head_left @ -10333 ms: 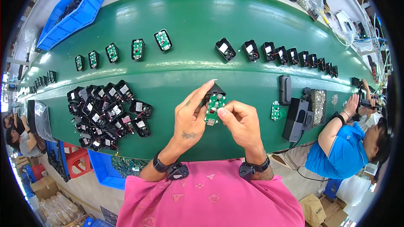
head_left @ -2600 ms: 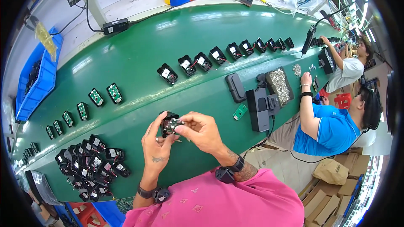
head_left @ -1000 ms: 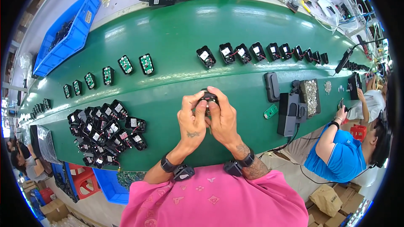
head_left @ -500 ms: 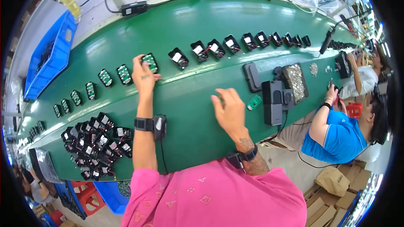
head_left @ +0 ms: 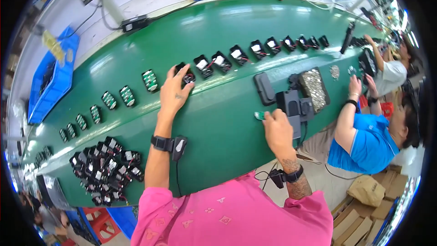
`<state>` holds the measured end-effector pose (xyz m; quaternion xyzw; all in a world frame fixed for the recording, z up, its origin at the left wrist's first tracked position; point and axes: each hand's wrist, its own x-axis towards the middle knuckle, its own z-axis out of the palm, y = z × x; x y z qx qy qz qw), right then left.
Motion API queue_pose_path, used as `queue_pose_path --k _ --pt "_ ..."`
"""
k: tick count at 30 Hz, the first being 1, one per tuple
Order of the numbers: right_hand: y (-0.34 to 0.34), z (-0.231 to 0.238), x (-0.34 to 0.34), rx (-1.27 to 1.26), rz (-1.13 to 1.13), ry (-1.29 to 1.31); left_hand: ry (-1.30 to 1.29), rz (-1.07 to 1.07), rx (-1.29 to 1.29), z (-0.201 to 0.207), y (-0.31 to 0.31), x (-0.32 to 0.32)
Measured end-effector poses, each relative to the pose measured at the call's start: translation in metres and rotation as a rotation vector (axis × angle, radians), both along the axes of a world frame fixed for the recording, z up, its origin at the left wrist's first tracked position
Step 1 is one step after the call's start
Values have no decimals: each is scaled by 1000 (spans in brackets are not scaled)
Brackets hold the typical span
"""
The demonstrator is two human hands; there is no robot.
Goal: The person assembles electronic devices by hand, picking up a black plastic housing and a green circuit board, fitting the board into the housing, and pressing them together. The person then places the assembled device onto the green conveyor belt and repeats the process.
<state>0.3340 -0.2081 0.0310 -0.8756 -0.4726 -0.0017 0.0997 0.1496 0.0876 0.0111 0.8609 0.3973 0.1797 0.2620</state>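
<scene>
My left hand (head_left: 175, 92) has its fingers curled around a small black plastic housing (head_left: 188, 78) with red wires inside, which stands on the green bench. Between the fingertips of my right hand (head_left: 279, 132) is the edge of a small green circuit board (head_left: 260, 115), just left of a dark grey device (head_left: 291, 109). A housing topped with a green board (head_left: 149, 80) stands left of my left hand, and several more like it trail off to the left. To the right runs a row of open black housings (head_left: 221, 61) with white labels and wires.
A pile of black housings (head_left: 107, 166) lies at the left front. Small metal parts fill a tray (head_left: 313, 86) beside the grey device. A blue bin (head_left: 57, 79) stands far left. A co-worker in a blue shirt (head_left: 364, 141) works at the right, with another person beyond.
My left hand has let go of a board-topped housing and moved right to an open one. My right hand has moved right and taken hold of the loose circuit board.
</scene>
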Motion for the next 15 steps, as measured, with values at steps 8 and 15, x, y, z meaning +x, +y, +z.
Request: queue_pose_path --k 8,15 --pt "27 21 -30 450 237 865 -458 -3 -167 19 -57 -11" --pt "71 14 -72 491 295 1124 -311 -201 -52 25 -117 -19"
